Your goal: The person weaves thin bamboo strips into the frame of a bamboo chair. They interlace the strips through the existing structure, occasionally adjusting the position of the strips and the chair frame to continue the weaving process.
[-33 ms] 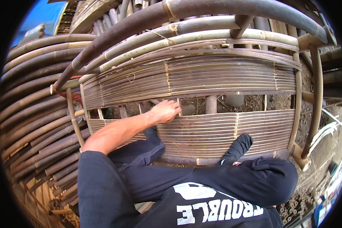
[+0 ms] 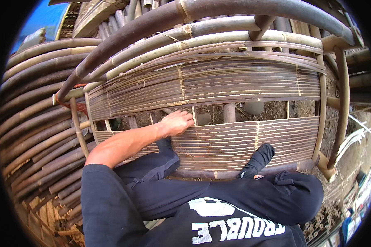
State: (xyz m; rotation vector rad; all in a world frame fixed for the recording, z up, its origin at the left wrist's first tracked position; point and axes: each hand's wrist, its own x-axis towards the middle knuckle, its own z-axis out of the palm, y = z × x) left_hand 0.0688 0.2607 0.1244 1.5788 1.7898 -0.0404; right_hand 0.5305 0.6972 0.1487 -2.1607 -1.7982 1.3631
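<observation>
My left hand (image 2: 177, 122) rests at the middle of a bamboo bench, over the edge of the near slat panel (image 2: 226, 142). Its fingers are bent downward beside a thin cross strip (image 2: 195, 116) that spans the gap between the two panels. Whatever the fingertips pinch, if anything, is hidden beneath the hand. Beyond the gap lies the far slat panel (image 2: 235, 80), with several loose thin strips (image 2: 284, 59) along its far side. My right hand does not show. I sit on the near side of the bench, a dark-clad foot (image 2: 259, 158) on the slats.
A thick bamboo rail (image 2: 140, 31) arches along the far side, with posts (image 2: 323, 82) at the bench's ends. Several bamboo poles (image 2: 37, 107) are stacked at the left. Pale strips (image 2: 352, 140) lie on the ground at the right, and a blue sheet (image 2: 39, 20) hangs at upper left.
My left hand has shifted slightly left, and more of the cross strip beside its fingertips shows. The whole view has moved a little.
</observation>
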